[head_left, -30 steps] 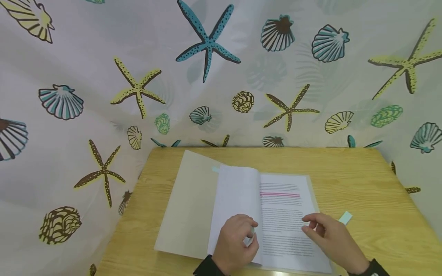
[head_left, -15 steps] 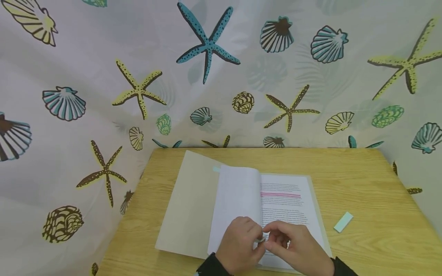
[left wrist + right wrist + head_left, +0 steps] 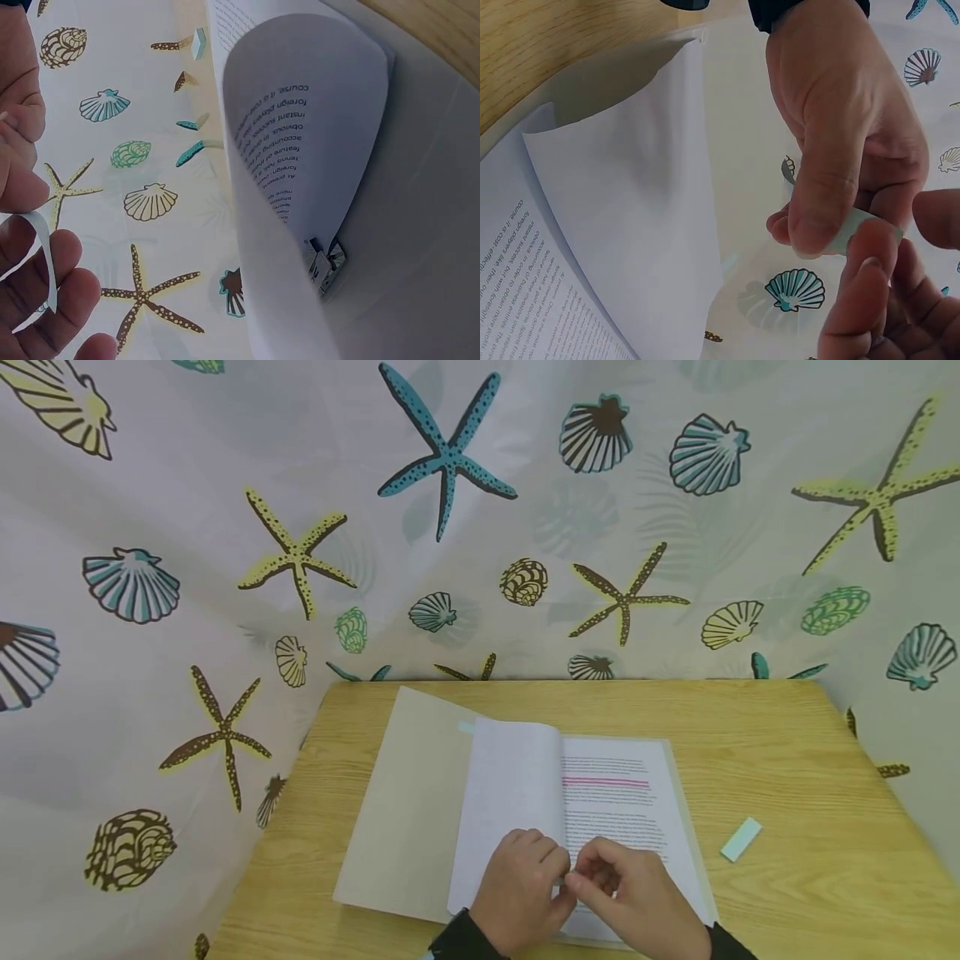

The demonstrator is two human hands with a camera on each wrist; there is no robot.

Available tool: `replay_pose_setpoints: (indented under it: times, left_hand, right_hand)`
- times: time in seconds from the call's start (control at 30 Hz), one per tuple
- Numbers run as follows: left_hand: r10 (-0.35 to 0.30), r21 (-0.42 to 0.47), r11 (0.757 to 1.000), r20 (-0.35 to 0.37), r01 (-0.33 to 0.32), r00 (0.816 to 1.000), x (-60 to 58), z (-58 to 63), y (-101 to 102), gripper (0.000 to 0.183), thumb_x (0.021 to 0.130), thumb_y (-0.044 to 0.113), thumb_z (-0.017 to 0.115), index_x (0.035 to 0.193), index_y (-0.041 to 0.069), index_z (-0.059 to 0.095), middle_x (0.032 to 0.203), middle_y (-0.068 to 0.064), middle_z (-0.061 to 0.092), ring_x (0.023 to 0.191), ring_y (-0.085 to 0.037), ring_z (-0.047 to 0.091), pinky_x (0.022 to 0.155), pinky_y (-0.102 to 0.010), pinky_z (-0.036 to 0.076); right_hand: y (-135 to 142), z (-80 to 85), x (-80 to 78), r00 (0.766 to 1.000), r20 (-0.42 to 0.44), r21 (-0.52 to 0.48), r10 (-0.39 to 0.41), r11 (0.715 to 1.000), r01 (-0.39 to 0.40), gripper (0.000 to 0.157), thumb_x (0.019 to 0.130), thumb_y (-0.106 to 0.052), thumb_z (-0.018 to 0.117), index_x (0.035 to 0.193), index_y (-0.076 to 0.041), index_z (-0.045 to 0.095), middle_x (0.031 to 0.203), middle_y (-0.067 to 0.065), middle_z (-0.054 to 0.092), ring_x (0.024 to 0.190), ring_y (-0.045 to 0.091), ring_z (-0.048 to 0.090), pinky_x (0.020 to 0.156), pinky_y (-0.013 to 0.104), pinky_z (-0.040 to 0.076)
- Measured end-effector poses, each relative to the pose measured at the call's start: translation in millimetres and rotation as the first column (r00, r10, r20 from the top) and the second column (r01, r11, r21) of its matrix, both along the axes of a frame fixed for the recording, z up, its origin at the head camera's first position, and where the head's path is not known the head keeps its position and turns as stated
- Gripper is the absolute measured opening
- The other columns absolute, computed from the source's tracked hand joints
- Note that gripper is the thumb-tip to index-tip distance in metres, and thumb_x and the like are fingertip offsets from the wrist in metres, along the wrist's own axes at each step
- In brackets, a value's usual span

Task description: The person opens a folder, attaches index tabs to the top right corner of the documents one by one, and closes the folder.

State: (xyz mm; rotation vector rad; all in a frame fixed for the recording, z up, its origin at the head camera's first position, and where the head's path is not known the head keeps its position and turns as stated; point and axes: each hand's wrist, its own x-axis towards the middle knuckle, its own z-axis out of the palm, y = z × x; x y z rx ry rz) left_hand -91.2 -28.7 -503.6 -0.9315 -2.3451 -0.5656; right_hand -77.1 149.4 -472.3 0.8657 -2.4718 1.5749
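Observation:
Low over the open document, my left hand [image 3: 525, 885] pinches a narrow pale green sticky tab [image 3: 847, 229] between thumb and fingers. In the left wrist view the same tab [image 3: 46, 259] looks like a thin, slightly curled strip. My right hand [image 3: 637, 893] meets the left one, its thumb lying on the tab's end and its other fingers curled. Beneath both hands, printed sheets [image 3: 615, 793] lie in a folder, with a pink highlighted line [image 3: 605, 782] near the top of the right page. A blank page back [image 3: 513, 777] is turned over to the left.
The folder's beige cover [image 3: 412, 802] lies open at left, with a pale blue tab [image 3: 467, 727] near its top. A pale green sticky-note pad [image 3: 741, 840] lies on the wooden table [image 3: 825, 760] at right. A patterned sheet [image 3: 480, 568] hangs behind. Metal fastener [image 3: 324, 266] holds the pages.
My right hand has come left from near the sticky-note pad to the left hand. Its thumb has since closed in on the sticky tab. The folder and pages stay put.

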Motion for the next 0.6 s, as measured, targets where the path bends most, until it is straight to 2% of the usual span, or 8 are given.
replay_pose_setpoints:
  times: [0.13, 0.27, 0.37, 0.47, 0.6]
  left_hand:
    - [0.004, 0.016, 1.000, 0.007, -0.004, 1.000, 0.5, 1.5, 0, 0.019, 0.066, 0.019, 0.069, 0.065, 0.020, 0.050, 0.064, 0.012, 0.049, 0.064, -0.005, 0.046, 0.060, -0.023, 0.041]
    - [0.004, 0.029, 1.000, 0.017, -0.004, 1.000, 1.2, 2.7, 0, 0.019, 0.067, 0.021, 0.071, 0.072, 0.019, 0.053, 0.069, 0.013, 0.053, 0.069, -0.005, 0.049, 0.064, -0.024, 0.043]
    - [-0.002, 0.037, 0.999, 0.043, 0.000, 0.999, 1.0, 4.2, -1, 0.021, 0.072, 0.025, 0.075, 0.084, 0.018, 0.059, 0.076, 0.012, 0.059, 0.074, -0.004, 0.051, 0.068, -0.024, 0.044]
    - [-0.016, 0.055, 0.998, 0.066, 0.012, 0.998, 0.2, 5.4, -4, 0.026, 0.074, 0.027, 0.077, 0.094, 0.017, 0.063, 0.082, 0.010, 0.063, 0.077, -0.003, 0.053, 0.069, -0.023, 0.045]
    - [-0.028, 0.076, 0.997, 0.087, 0.021, 0.996, -1.1, 6.9, -8, 0.026, 0.075, 0.028, 0.079, 0.095, 0.018, 0.066, 0.082, 0.011, 0.062, 0.079, -0.002, 0.052, 0.069, -0.019, 0.045]
  right_hand:
    - [0, -1.2, -0.9, 0.999, 0.035, 0.029, -0.036, 0.999, 0.035, 0.014, 0.088, -0.016, 0.066, 0.084, -0.024, 0.055, 0.072, -0.014, 0.058, 0.059, 0.003, 0.055, 0.049, 0.024, 0.048]
    - [3, -3.4, -2.1, 0.999, 0.023, 0.044, -0.036, 0.998, 0.035, 0.017, 0.086, -0.009, 0.067, 0.096, -0.018, 0.055, 0.075, -0.012, 0.057, 0.061, 0.003, 0.055, 0.051, 0.023, 0.049]
    - [6, -4.3, -2.8, 0.999, 0.003, 0.042, -0.041, 0.998, 0.041, 0.022, 0.086, -0.006, 0.066, 0.102, -0.015, 0.055, 0.078, -0.011, 0.058, 0.061, 0.003, 0.055, 0.052, 0.023, 0.048]
    - [10, -4.0, -3.8, 0.998, 0.006, 0.047, -0.057, 0.997, 0.057, 0.019, 0.086, -0.005, 0.065, 0.101, -0.017, 0.059, 0.081, -0.011, 0.061, 0.060, 0.003, 0.053, 0.051, 0.023, 0.048]
    - [15, -2.3, -4.5, 0.995, 0.058, 0.062, -0.086, 0.995, 0.083, 0.015, 0.090, -0.008, 0.062, 0.098, -0.021, 0.063, 0.080, -0.010, 0.062, 0.059, 0.004, 0.052, 0.049, 0.024, 0.046]
